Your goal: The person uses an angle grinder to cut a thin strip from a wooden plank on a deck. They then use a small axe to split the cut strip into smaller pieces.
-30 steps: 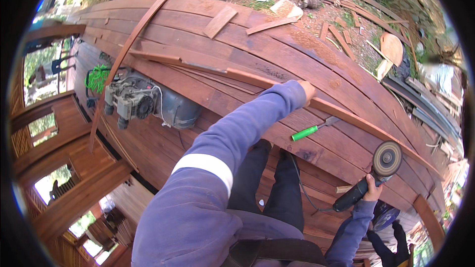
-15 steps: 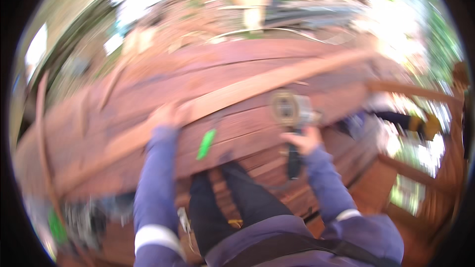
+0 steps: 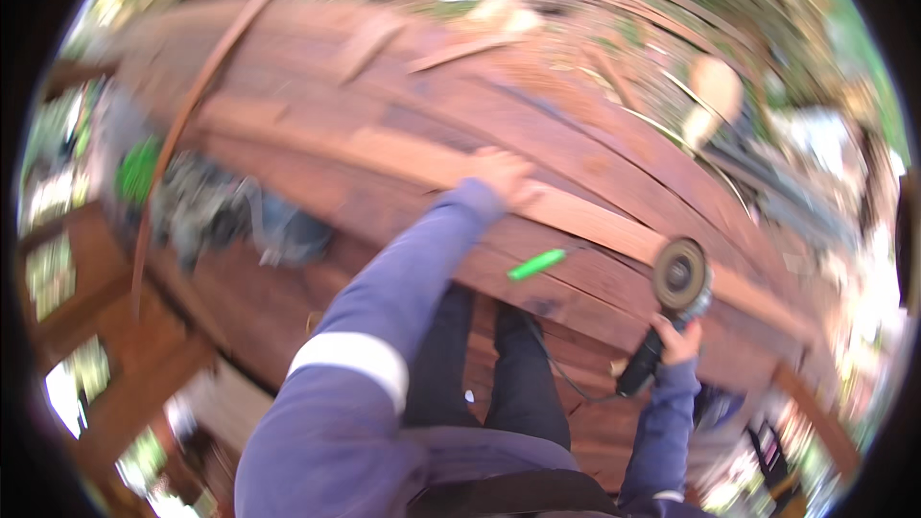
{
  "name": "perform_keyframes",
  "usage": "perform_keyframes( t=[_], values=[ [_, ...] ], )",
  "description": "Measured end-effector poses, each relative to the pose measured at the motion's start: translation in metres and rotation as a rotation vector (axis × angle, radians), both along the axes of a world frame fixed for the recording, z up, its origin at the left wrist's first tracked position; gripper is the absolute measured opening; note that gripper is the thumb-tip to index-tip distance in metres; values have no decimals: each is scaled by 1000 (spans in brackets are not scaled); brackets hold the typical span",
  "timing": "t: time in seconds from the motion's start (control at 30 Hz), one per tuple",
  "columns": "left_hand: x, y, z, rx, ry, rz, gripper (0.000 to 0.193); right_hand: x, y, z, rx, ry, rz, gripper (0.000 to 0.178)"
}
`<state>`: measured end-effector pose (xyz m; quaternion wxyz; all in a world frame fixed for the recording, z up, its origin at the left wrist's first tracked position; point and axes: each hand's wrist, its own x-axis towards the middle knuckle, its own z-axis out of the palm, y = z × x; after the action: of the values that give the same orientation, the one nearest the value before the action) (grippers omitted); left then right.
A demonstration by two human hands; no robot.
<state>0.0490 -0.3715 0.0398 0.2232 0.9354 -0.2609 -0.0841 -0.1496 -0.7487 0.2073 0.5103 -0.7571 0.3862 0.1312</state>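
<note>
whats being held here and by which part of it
The right hand holds the grinder by its body, close behind the disc. The left hand lies on the long plank, partway along it; blur hides whether it grips.

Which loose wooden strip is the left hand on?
The long, pale strip passing behind the grinder disc in view; the left hand lies across it, while the short offcuts beyond lie untouched.

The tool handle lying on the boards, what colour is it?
The handle is bright green, best seen from the head camera.
</note>
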Motion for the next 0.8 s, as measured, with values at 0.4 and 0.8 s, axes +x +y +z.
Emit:
perform_keyframes(
  t=[0.4, 0.8],
  values=[
    [-57, 290, -22, -277, -252, 1471, 38, 232, 200, -4, 30, -31, 1009, 43],
    [2, 435, -92, 142, -389, 1418, 66, 331, 458, -63, -46, 2, 1460, 52]
  ],
)
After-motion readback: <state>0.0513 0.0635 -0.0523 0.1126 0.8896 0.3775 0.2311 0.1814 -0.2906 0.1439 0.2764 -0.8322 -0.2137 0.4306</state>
